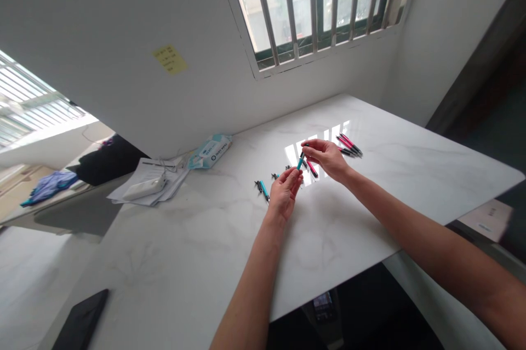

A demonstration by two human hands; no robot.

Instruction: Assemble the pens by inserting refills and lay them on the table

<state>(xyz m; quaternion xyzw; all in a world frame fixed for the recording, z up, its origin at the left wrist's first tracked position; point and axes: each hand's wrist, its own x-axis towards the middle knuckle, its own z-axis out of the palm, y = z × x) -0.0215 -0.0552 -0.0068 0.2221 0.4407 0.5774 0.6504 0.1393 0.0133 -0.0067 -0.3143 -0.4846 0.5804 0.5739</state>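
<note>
L hand (284,192) grip shut on teal pen (301,161) | R hand (326,157) pinches pen top | table (205,240)

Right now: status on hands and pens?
Left hand and right hand both pinching teal pen above table. Pink pens lie beyond. Nothing blocking.

Head camera looks forward-down over white table (370,196) (single view), hands mid-distance.

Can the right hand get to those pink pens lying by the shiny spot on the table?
Probably yes. The pink pens lie just beyond the right hand with only bare table between them. But that hand and the left hand are both holding a teal pen, so it's busy.
</note>
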